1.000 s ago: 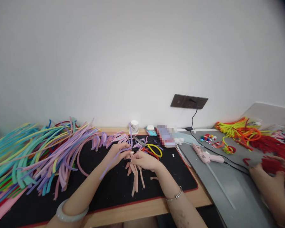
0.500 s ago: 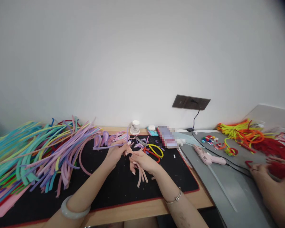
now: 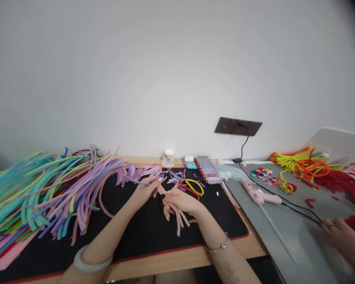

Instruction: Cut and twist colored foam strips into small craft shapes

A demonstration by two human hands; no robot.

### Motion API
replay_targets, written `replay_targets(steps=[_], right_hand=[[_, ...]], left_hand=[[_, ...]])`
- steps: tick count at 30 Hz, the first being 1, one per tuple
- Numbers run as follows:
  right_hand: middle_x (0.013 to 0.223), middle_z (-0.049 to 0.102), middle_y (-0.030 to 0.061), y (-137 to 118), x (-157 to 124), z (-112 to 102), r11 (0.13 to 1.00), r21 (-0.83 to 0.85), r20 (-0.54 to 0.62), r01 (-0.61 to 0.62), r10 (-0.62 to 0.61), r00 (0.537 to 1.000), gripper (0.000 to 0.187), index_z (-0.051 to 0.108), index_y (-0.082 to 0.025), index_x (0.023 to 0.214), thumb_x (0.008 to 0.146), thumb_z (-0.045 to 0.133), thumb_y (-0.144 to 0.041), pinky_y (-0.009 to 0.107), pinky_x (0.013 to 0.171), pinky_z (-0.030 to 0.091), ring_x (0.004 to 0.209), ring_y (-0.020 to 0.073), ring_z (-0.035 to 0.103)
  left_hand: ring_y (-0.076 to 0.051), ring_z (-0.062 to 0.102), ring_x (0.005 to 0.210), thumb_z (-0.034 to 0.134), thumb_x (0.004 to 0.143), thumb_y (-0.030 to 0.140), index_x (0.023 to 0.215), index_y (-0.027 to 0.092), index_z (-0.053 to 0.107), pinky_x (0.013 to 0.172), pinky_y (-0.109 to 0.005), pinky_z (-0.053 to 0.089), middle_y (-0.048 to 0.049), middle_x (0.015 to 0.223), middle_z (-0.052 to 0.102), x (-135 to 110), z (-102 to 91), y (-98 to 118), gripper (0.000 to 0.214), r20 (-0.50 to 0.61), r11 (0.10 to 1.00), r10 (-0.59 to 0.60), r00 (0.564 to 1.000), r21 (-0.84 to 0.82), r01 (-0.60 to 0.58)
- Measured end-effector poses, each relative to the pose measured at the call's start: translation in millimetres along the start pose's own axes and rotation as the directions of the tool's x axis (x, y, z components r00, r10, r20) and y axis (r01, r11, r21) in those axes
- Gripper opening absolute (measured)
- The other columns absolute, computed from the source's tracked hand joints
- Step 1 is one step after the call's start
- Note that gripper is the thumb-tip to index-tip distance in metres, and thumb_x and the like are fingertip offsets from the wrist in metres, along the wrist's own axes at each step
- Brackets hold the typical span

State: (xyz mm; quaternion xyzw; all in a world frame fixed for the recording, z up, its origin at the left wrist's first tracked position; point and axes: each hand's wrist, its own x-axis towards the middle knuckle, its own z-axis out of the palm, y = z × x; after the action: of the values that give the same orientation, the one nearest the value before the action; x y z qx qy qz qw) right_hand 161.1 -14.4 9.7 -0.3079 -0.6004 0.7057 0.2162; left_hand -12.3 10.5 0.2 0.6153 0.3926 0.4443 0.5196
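Over the black mat (image 3: 130, 240), my left hand (image 3: 146, 191) is closed in a pinch on a purple pipe cleaner (image 3: 138, 182), which sticks out to its left. Close beside it, my right hand (image 3: 182, 200) grips a bunch of peach pipe cleaners (image 3: 182, 221) whose ends hang below the palm. The tops of the peach strands reach the left fingertips, where the two hands nearly meet. How the purple piece and the peach strands touch there is hidden by my fingers.
A large heap of pastel pipe cleaners (image 3: 85, 185) lies left. Behind my hands are pliers with red and yellow handles (image 3: 195, 186), a white cup (image 3: 168, 157) and a phone (image 3: 208, 169). To the right lie a pink glue gun (image 3: 262, 195), pompoms (image 3: 263, 173) and a co-worker's hand (image 3: 340, 236).
The purple end that stood up above my left fingers now lies lower across them. The peach strands have shifted slightly right. The co-worker's hand has drawn back, leaving a bent red piece on the grey table.
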Motion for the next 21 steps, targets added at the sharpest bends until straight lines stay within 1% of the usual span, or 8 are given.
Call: replay_targets(steps=[1,3,9,11,14,17,21], right_hand=[[0.047,0.06,0.0024,0,0,-1,1.0,0.002,0.003,0.002,-0.002,1.0,0.028,0.046,-0.016,0.062,0.089,0.044,-0.025,0.019,0.044,0.031,0.04,0.0083,0.047],[0.048,0.06,0.0028,-1,-1,-2,1.0,0.012,0.012,0.012,-0.012,1.0,0.028,0.045,-0.016,0.062,0.088,0.043,-0.025,0.019,0.045,0.032,0.04,0.0085,0.047],[0.047,0.06,0.0022,-4,-2,-2,0.994,0.067,0.038,0.081,-0.084,0.996,0.03,0.044,-0.017,0.062,0.088,0.046,-0.033,0.02,0.045,0.03,0.039,0.0085,0.047],[0.047,0.06,0.002,-5,-3,-1,0.993,0.07,0.036,0.099,-0.101,0.994,0.031,0.044,-0.017,0.062,0.088,0.046,-0.034,0.02,0.045,0.03,0.039,0.0084,0.047],[0.048,0.061,0.0022,-5,-3,0,0.995,0.058,0.038,0.085,-0.088,0.995,0.03,0.046,-0.016,0.063,0.088,0.046,-0.034,0.02,0.045,0.031,0.04,0.0083,0.048],[0.047,0.06,0.0017,-2,-1,2,0.997,0.046,0.008,0.069,-0.07,0.998,0.029,0.047,-0.016,0.064,0.088,0.046,-0.033,0.019,0.044,0.032,0.039,0.0085,0.049],[0.044,0.056,-0.0004,2,3,9,0.997,0.02,-0.055,0.077,-0.076,0.996,0.031,0.047,-0.016,0.064,0.089,0.046,-0.034,0.017,0.042,0.031,0.039,0.009,0.051]], left_hand=[[-0.009,0.038,0.041,0.051,0.084,0.043,0.057,0.017,0.052,0.044,-0.024,0.027,0.0044,0.044,0.042,0,-0.7,-1,0.038,0.008,0.999,0.017,1.0,0.034,-0.017],[-0.009,0.035,0.041,0.049,0.086,0.044,0.055,0.018,0.049,0.044,-0.024,0.024,0.0047,0.044,0.038,1,-1.6,-4,0.041,0.004,0.998,0.032,0.999,0.045,-0.033],[-0.007,0.024,0.04,0.053,0.082,0.048,0.057,0.019,0.044,0.042,-0.023,0.016,0.0074,0.046,0.03,0,1.7,-5,0.04,-0.075,0.994,0.029,0.997,-0.101,-0.037],[-0.006,0.024,0.04,0.053,0.082,0.049,0.057,0.018,0.045,0.043,-0.023,0.017,0.0073,0.046,0.03,-1,3.7,-3,0.04,-0.085,0.989,0.025,0.996,-0.144,-0.037],[-0.007,0.027,0.041,0.052,0.082,0.051,0.06,0.017,0.048,0.042,-0.022,0.019,0.0066,0.047,0.034,-3,6.1,0,0.04,-0.063,0.982,0.01,0.998,-0.189,-0.021],[-0.007,0.03,0.043,0.05,0.083,0.053,0.06,0.017,0.049,0.044,-0.022,0.022,0.006,0.047,0.036,-6,9.3,3,0.043,-0.041,0.988,0.01,0.999,-0.154,-0.016],[-0.007,0.028,0.04,0.049,0.08,0.056,0.055,0.016,0.05,0.043,-0.022,0.022,0.0067,0.043,0.033,-11,14.9,6,0.047,-0.049,1.0,-0.008,0.999,-0.021,0.007]])
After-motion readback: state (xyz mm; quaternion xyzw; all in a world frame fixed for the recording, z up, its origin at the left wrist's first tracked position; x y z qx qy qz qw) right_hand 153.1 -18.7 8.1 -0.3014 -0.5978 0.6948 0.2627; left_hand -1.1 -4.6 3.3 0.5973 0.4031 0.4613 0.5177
